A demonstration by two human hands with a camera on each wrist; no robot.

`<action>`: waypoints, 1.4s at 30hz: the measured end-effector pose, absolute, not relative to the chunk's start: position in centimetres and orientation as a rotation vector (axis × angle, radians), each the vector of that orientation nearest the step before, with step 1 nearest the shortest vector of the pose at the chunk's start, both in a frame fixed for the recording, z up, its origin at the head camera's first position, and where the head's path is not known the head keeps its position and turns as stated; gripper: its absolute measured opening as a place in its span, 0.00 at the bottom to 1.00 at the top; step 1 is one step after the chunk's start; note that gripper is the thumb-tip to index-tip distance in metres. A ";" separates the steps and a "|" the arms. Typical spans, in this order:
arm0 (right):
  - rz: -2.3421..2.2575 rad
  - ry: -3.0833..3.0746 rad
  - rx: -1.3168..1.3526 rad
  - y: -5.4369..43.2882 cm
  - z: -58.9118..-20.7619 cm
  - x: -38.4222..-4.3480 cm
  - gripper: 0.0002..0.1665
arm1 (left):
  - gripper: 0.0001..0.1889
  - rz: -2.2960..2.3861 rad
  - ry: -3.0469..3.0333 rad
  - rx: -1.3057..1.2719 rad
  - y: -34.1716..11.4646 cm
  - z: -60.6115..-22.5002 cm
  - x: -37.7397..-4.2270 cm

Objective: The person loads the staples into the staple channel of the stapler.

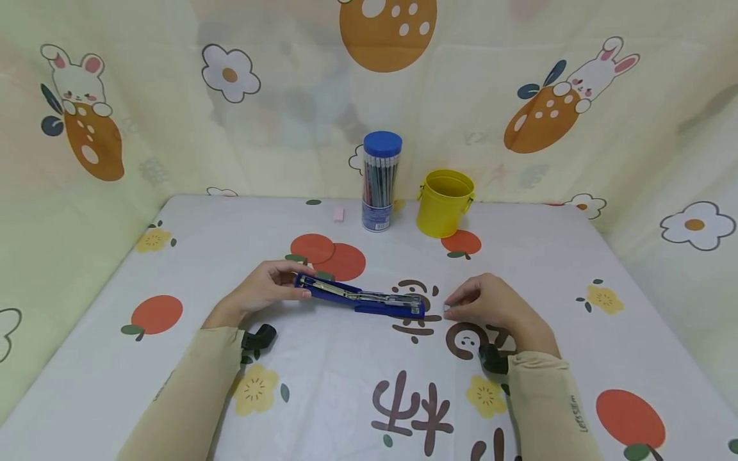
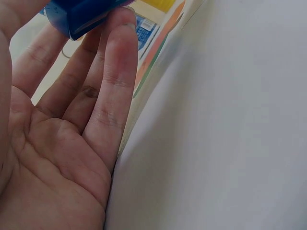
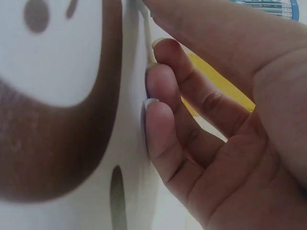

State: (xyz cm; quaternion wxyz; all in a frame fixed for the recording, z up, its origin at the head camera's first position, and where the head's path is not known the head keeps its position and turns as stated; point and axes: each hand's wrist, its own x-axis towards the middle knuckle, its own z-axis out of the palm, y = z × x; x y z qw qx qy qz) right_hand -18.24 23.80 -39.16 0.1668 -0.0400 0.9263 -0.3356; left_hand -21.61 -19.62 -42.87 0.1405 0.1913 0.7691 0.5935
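A long blue stapler (image 1: 363,301) lies opened out, its metal rail and inner parts facing up. My left hand (image 1: 268,286) holds its left end between thumb and fingers; in the left wrist view the blue end (image 2: 84,17) shows at the fingertips. Just beyond the stapler's right end is my right hand (image 1: 490,304), thumb and fingertips together around a small pale grey piece (image 1: 446,308). Most of that piece is covered, so its kind cannot be made out. In the right wrist view the other fingers (image 3: 160,127) curl close to the tabletop.
Toward the back of the table (image 1: 323,378) stands a clear tub of pencils (image 1: 380,182) with a blue lid. To its right is a yellow bucket (image 1: 441,214), and to its left a small pink eraser (image 1: 339,214). A patterned cloth hangs behind.
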 end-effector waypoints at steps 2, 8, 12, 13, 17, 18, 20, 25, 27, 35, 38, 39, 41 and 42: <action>-0.954 2.637 -0.122 23.8 -39.1 -18.3 0.14 | 0.23 1.714 2.217 0.556 -19.6 -42.9 -21.6; -0.948 2.658 -0.158 23.8 -39.1 -18.4 0.14 | 0.23 1.723 2.204 0.560 -19.6 -43.0 -21.6; -0.964 2.672 -0.177 23.5 -38.9 -18.5 0.14 | 0.23 1.726 2.202 0.557 -19.6 -43.0 -21.6; -0.971 2.677 -0.184 23.5 -38.9 -18.6 0.14 | 0.23 1.727 2.200 0.557 -19.6 -43.0 -21.6; -1.005 2.699 -0.247 23.1 -38.7 -18.6 0.15 | 0.23 1.731 2.197 0.559 -19.6 -43.0 -21.6; -1.012 2.706 -0.264 23.0 -38.7 -18.6 0.15 | 0.23 1.732 2.196 0.559 -19.6 -43.0 -21.6; -1.036 2.716 -0.305 22.7 -38.6 -18.6 0.15 | 0.23 1.731 2.198 0.557 -19.6 -42.9 -21.6; -1.103 2.732 -0.386 21.7 -38.4 -18.5 0.12 | 0.23 1.733 2.198 0.544 -19.5 -42.8 -21.6; -1.125 2.724 -0.411 21.2 -38.4 -18.5 0.12 | 0.23 1.735 2.198 0.542 -19.5 -42.8 -21.5; -1.178 2.629 -0.446 19.2 -38.7 -18.3 0.10 | 0.23 1.729 2.205 0.538 -19.5 -42.7 -21.5; -1.141 2.621 -0.433 18.7 -38.7 -18.2 0.11 | 0.23 1.731 2.200 0.541 -19.5 -42.7 -21.5; -1.129 2.622 -0.428 18.6 -38.7 -18.2 0.11 | 0.23 1.731 2.199 0.542 -19.5 -42.7 -21.5; -1.110 2.623 -0.431 18.4 -38.5 -18.3 0.11 | 0.22 1.732 2.199 0.546 -19.5 -42.7 -21.5; -1.105 2.623 -0.439 18.3 -38.5 -18.3 0.11 | 0.22 1.732 2.201 0.546 -19.5 -42.7 -21.5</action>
